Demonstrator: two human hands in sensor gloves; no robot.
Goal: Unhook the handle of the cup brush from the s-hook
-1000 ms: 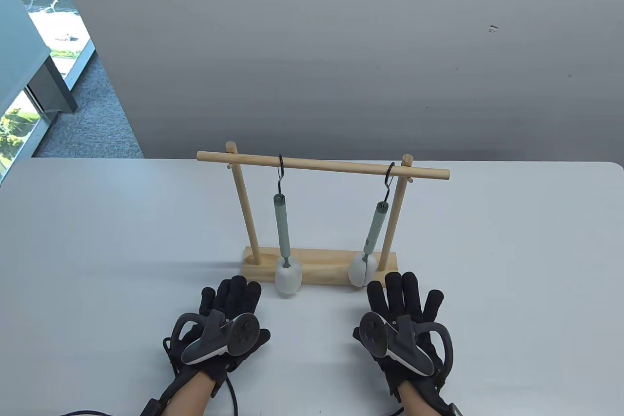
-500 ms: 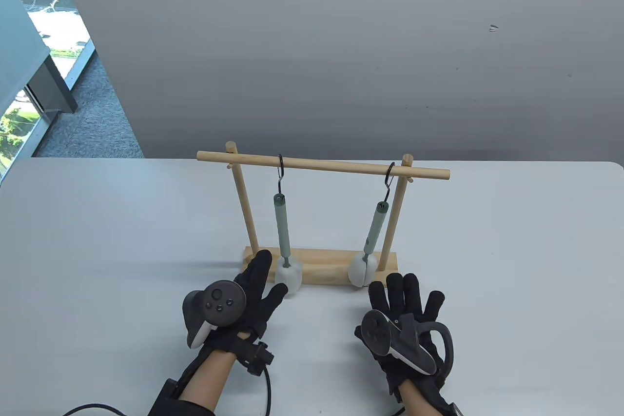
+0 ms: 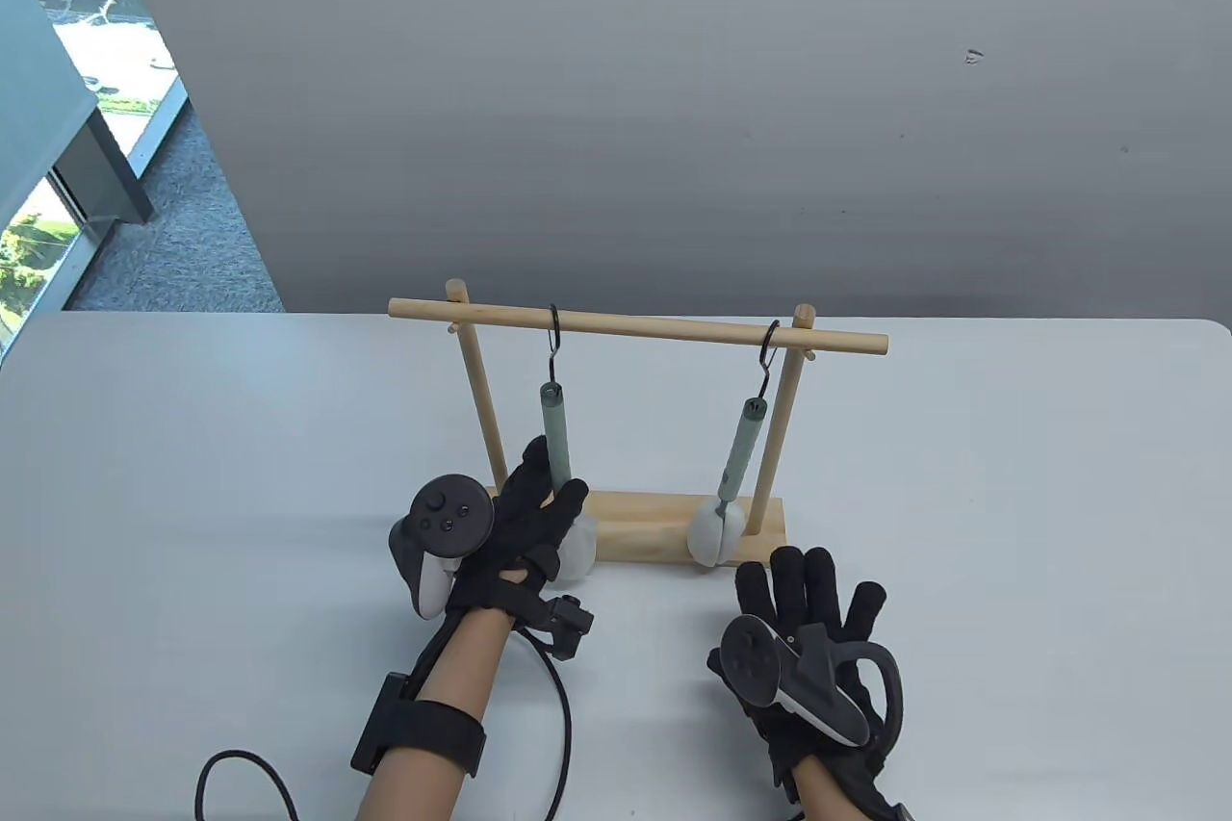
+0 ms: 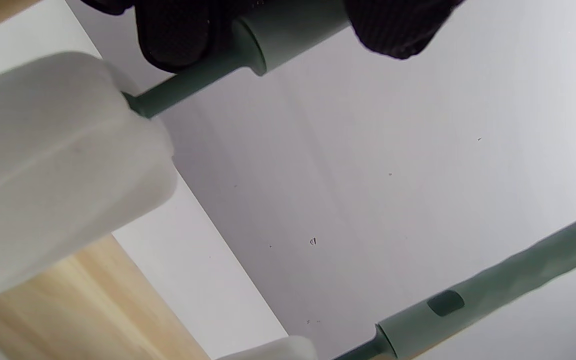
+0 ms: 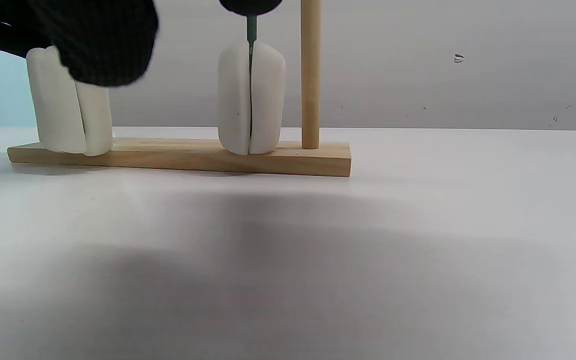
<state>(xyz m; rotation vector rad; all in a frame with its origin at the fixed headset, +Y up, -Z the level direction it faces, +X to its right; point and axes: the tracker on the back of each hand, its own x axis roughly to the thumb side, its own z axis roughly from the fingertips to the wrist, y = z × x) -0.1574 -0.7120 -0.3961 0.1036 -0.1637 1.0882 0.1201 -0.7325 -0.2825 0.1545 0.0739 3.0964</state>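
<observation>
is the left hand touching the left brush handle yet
Touching. In the left wrist view, gloved fingers wrap the green handle on both sides; the table view shows the left hand around it.

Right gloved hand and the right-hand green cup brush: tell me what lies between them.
Only bare white table separates the right hand from the brush, per the table view.

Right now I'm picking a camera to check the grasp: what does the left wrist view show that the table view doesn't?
Left wrist view only: fingertips wrapping the left brush's handle close up.
Table view only: the s-hook on the rail, the left hand, and the right hand flat on the table.
Both: the second brush, the wooden base.
</observation>
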